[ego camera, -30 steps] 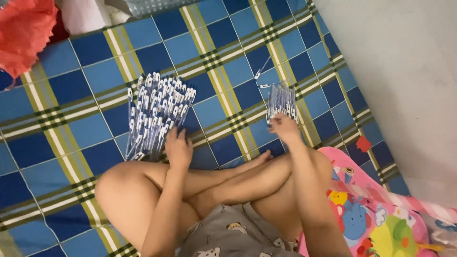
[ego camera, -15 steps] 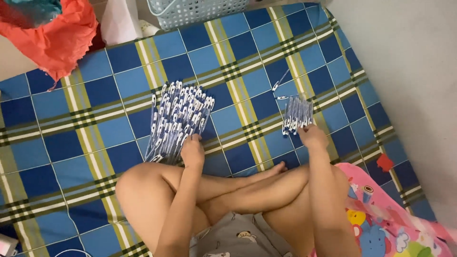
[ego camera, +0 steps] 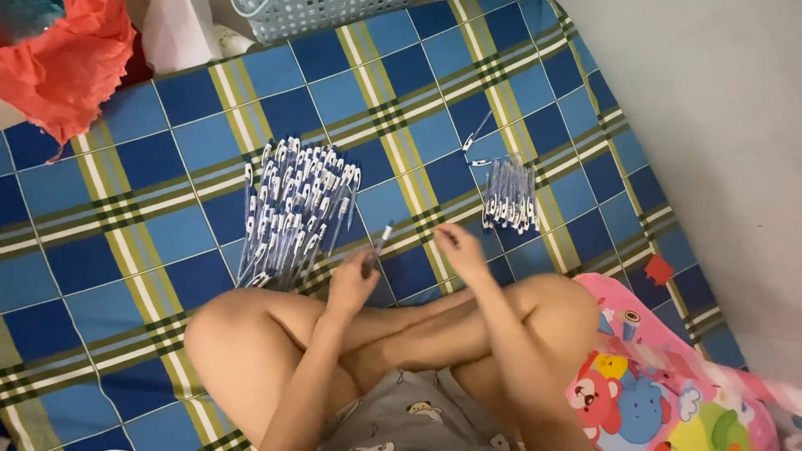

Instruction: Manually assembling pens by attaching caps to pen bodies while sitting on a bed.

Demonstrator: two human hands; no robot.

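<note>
a: on the blue plaid mat (ego camera: 100, 250), item one: large heap of pens (ego camera: 292, 217), white clips up, barrels fanned toward the knees; left hand (ego camera: 351, 284) just at its near edge, fingers closed round a single pen (ego camera: 378, 244), tip pointing up and away.

b: item two?

a: small bundle of pens (ego camera: 511, 196), well apart to the right of the heap; two loose pieces (ego camera: 474, 142) lie just beyond it; right hand (ego camera: 458, 246) near the bundle's close end, fingers loosely curled, holding nothing that i can make out.

b: handling note for the single pen?

a: judged only; grip it mid-barrel so it does not pivot; bring the right hand to the free end rather than stretch across; keep clips all facing one way, as both piles already lie; set it flush beside the bundle, not across it.

b: risks?

a: a knee or wrist brushing the heap would scatter it; round barrels roll on cloth.

b: surrounds?

a: orange cloth (ego camera: 63, 63) and pale basket (ego camera: 309, 17) at the far edge; cartoon-print pink sheet (ego camera: 652, 376) at right.
</note>
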